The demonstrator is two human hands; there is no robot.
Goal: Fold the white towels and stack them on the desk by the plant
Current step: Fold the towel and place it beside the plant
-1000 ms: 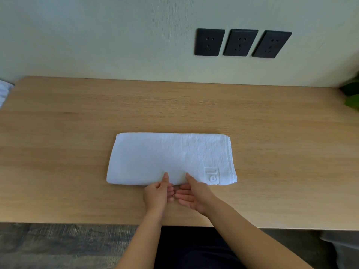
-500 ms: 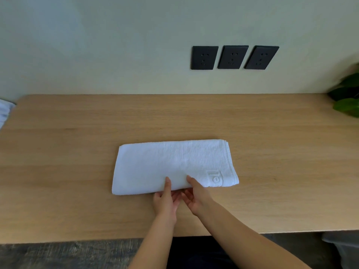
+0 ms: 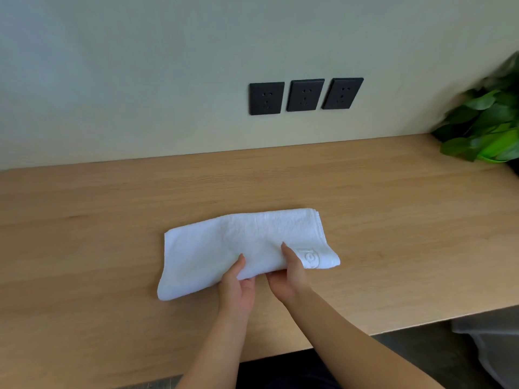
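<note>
The left hand and right hand each pinch the near edge of the folded white towel, thumbs on top and fingers tucked beneath, close together near its middle. That edge is raised, while the far part seems to rest on the table, well apart from the plant at the far right. With both grips so central, the unsupported ends may sag, and the layers could slip open if the towel is carried. Half a second earlier the towel lay flat and square to the table edge. Now its near edge is lifted and it sits skewed, and the view has swung right to show more of the plant.
</note>
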